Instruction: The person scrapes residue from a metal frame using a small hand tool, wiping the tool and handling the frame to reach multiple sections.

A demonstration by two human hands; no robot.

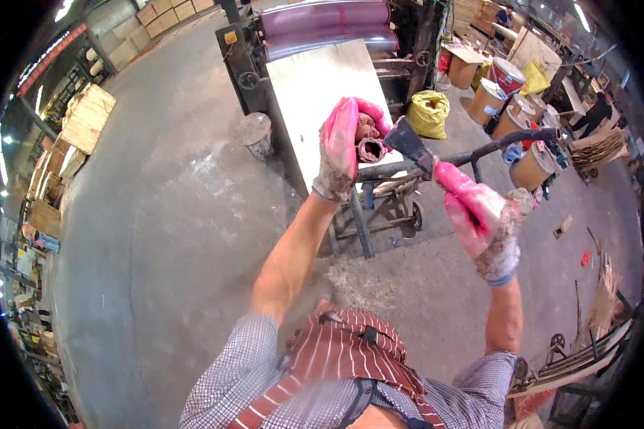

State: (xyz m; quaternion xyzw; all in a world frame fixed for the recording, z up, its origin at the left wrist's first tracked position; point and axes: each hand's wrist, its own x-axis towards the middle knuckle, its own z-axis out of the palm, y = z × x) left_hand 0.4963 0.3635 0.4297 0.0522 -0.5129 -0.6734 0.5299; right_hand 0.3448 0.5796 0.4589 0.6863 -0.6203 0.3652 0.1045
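My left hand point(341, 146), in a pink-coated, soiled glove, is wrapped round a lumpy brown crusted pipe end point(371, 150) with a round hollow opening. Whether this pipe joins the dark metal rail point(472, 155) just below it cannot be made out. In my right hand point(479, 214), also gloved in pink, is the handle of a scraper point(410, 144). Its wide dark blade points up and left, its edge close beside the crusted pipe end. Behind my left hand a pale wood sheet point(322, 86) slopes up to a machine's pink-stained rollers point(329, 32).
A crusted bucket point(255, 134) stands left of the sheet. Right of the machine are a yellow sack point(428, 114) and several drums point(533, 166). A wheeled cart point(386, 218) sits under the rail. Wood strips point(579, 365) lie at lower right; stacked boards point(86, 118) at far left.
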